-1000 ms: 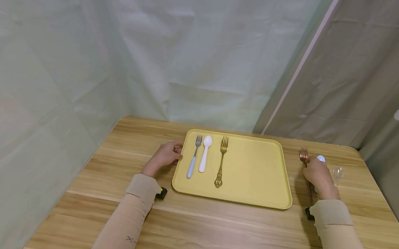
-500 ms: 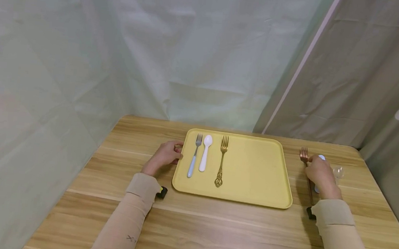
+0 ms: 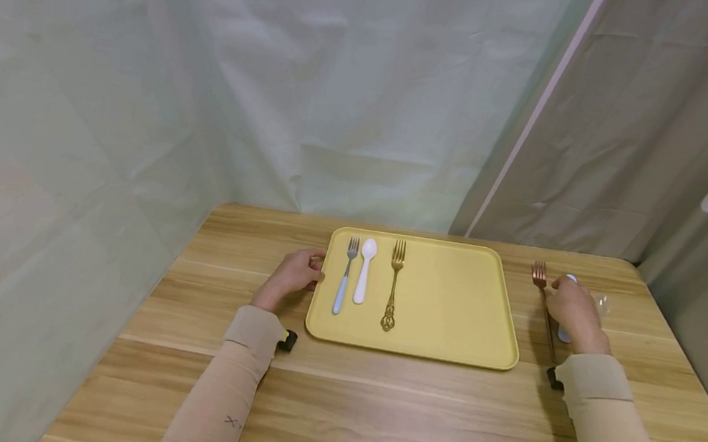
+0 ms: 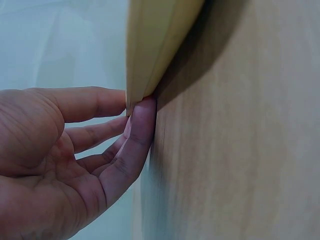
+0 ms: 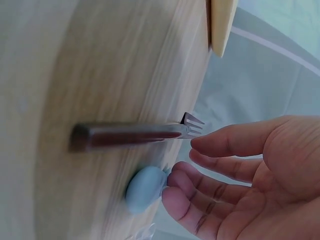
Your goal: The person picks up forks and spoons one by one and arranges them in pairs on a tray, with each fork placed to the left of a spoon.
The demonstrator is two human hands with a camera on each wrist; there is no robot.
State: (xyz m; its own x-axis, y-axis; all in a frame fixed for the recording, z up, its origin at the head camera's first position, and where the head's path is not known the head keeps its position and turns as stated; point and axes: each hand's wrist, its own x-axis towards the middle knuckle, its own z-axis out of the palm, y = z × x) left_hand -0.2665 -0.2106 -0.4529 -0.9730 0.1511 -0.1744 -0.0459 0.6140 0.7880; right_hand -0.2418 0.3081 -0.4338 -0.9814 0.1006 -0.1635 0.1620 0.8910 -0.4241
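My left hand (image 3: 292, 276) pinches the left rim of a yellow tray (image 3: 449, 303); in the left wrist view the thumb is on one side of the tray edge (image 4: 150, 50) and fingers curl under the other. On the right, my right hand (image 3: 574, 312) hovers with loosely bent fingers, thumb apart from them. Its fingertips are right by the rounded end of a light-blue utensil (image 5: 146, 189), whose middle the hand hides in the head view. Just left of that hand lies a copper-coloured fork (image 3: 540, 277), tines pointing away from me.
On the tray, left to right, lie a blue-handled fork (image 3: 344, 285), a white spoon (image 3: 362, 279) and an ornate gold fork (image 3: 393, 283). A clear plastic piece (image 3: 604, 305) lies right of my right hand. Curtains (image 3: 391, 110) hang behind the wooden table (image 3: 411, 414).
My right hand has shifted slightly right, away from the copper fork, uncovering more of its handle. My left hand stays at the tray rim.
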